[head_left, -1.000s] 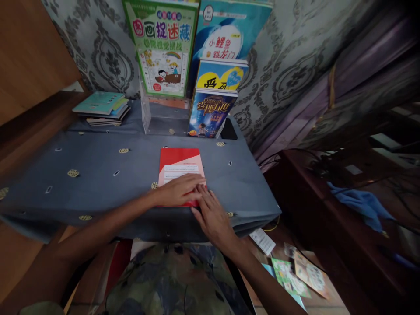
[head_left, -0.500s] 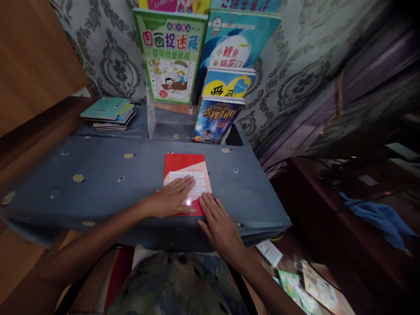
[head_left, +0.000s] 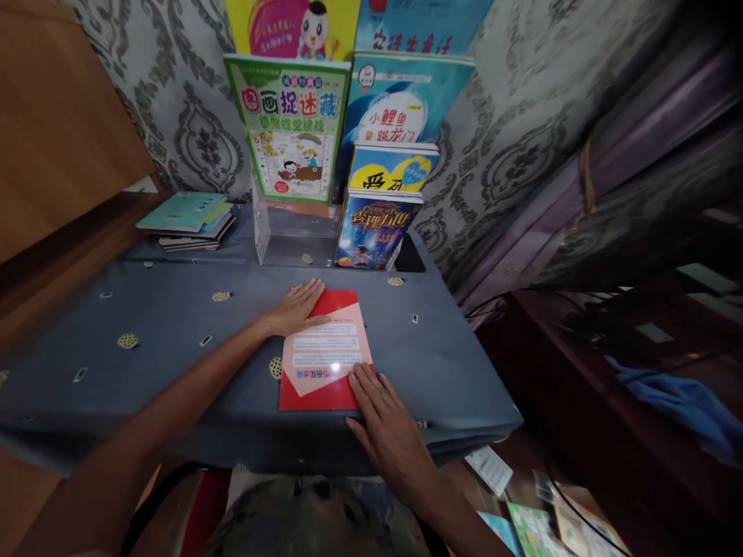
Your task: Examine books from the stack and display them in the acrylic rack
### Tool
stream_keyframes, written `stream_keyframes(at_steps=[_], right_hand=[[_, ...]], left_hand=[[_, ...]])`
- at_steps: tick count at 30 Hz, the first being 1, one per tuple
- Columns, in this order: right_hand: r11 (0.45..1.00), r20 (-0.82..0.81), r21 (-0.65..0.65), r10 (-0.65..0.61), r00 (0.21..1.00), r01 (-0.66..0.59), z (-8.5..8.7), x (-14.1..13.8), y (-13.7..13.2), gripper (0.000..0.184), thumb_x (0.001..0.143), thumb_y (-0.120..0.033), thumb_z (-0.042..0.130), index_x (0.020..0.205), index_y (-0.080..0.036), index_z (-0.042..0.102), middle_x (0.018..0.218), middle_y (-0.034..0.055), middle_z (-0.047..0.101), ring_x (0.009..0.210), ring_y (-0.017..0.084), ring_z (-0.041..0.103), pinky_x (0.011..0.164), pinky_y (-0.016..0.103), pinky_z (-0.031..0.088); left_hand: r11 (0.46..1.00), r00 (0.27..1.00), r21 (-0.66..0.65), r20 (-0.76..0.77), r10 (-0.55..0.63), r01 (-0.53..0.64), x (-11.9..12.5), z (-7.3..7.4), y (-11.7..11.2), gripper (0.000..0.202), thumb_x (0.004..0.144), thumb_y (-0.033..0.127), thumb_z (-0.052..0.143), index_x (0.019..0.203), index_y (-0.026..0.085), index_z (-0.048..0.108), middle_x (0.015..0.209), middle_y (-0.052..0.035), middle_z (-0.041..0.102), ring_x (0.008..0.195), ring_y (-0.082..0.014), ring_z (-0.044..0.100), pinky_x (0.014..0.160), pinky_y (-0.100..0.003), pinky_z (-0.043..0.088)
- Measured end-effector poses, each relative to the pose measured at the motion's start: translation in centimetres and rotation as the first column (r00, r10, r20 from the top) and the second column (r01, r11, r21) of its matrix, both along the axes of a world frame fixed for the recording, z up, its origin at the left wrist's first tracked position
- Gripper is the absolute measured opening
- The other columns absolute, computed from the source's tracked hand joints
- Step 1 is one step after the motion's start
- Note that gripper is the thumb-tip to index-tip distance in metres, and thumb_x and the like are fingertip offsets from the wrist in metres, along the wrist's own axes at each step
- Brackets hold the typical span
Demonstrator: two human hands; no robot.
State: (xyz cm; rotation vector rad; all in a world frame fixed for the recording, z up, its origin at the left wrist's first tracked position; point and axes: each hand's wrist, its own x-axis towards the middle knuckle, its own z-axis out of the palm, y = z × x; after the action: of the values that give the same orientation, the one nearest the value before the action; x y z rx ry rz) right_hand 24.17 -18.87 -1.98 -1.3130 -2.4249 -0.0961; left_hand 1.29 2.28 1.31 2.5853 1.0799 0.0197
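Note:
A red book (head_left: 325, 356) with a pale printed panel lies flat on the blue-grey tablecloth (head_left: 174, 325), near the front edge. My left hand (head_left: 293, 308) rests flat on the book's far left corner, fingers stretched out. My right hand (head_left: 386, 422) lies flat at the book's near right corner, fingertips touching the cover. Neither hand holds anything.
A clear stand (head_left: 290, 232) at the back holds upright children's books, a green one (head_left: 290, 128) and blue ones (head_left: 374, 228). A stack of thin books (head_left: 186, 220) lies back left. A dark phone (head_left: 409, 255) lies by the wall. Booklets (head_left: 539, 526) lie on the floor right.
My left hand slid from the book's near half up to its far left corner, uncovering the printed panel. My right hand stayed at the near right corner.

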Motion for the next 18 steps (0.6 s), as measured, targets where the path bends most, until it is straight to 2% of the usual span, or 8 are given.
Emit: stream_keyframes(at_steps=[4,7,10,13,16,18], right_hand=[[0.996,0.001,-0.088,0.035,0.999,-0.034,1.8,0.2,0.7,0.055,0.102,-0.027,0.044,0.154,-0.012,0.035,0.150,0.0173,0.050,0.142,0.027,0.044,0.117,0.052,0.038],[0.976,-0.027,-0.195,0.097,0.995,-0.101,2.9,-0.3,2.6,0.052,0.102,-0.028,0.045,0.152,-0.014,0.040,0.153,0.0157,0.047,0.145,0.025,0.040,0.119,0.049,0.036],[0.943,-0.066,-0.289,0.153,0.986,-0.166,3.3,-0.9,6.4,0.056,0.102,-0.034,0.047,0.154,-0.016,0.037,0.158,0.0139,0.039,0.149,0.025,0.032,0.122,0.048,0.031],[0.914,-0.082,-0.364,0.158,0.984,-0.177,3.3,-1.0,11.1,0.056,0.103,-0.038,0.043,0.154,-0.016,0.037,0.160,0.0129,0.034,0.150,0.024,0.028,0.124,0.048,0.024],[0.922,-0.058,-0.374,0.081,0.995,-0.097,3.2,-0.5,14.9,0.056,0.103,-0.037,0.039,0.153,-0.012,0.037,0.160,0.0159,0.032,0.151,0.024,0.025,0.124,0.049,0.020],[0.935,-0.038,-0.353,0.002,0.999,-0.016,3.1,-0.3,16.3,0.057,0.103,-0.037,0.038,0.153,-0.009,0.038,0.160,0.0179,0.032,0.151,0.025,0.025,0.124,0.049,0.021]], left_hand=[[0.997,0.999,0.080,0.035,0.021,-0.023,0.1,-0.5,-0.1,0.087,0.098,0.069,0.021,0.158,0.007,0.014,0.166,-0.0179,0.012,0.155,-0.0256,0.008,0.125,-0.042,0.009],[0.990,0.996,0.139,0.084,0.009,-0.021,-0.1,-1.0,-0.4,0.081,0.100,0.066,0.019,0.158,0.010,0.018,0.165,-0.0156,0.019,0.155,-0.0229,0.012,0.125,-0.040,0.011],[0.985,0.994,0.170,0.111,-0.002,-0.017,-0.3,-1.3,-0.5,0.075,0.101,0.063,0.019,0.157,0.012,0.023,0.164,-0.0140,0.023,0.154,-0.0220,0.015,0.125,-0.041,0.014],[0.979,0.991,0.203,0.132,-0.014,-0.014,-0.4,-1.6,-0.4,0.070,0.103,0.059,0.020,0.156,0.014,0.028,0.163,-0.0127,0.027,0.153,-0.0214,0.019,0.125,-0.042,0.016],[0.972,0.990,0.236,0.144,-0.010,-0.024,-0.3,-1.7,-0.6,0.066,0.104,0.056,0.023,0.154,0.015,0.033,0.162,-0.0124,0.031,0.152,-0.0214,0.024,0.125,-0.043,0.019],[0.961,0.989,0.271,0.146,0.014,-0.054,-0.1,-1.8,-0.9,0.062,0.104,0.054,0.028,0.151,0.016,0.040,0.159,-0.0129,0.037,0.150,-0.0227,0.031,0.124,-0.045,0.023]])
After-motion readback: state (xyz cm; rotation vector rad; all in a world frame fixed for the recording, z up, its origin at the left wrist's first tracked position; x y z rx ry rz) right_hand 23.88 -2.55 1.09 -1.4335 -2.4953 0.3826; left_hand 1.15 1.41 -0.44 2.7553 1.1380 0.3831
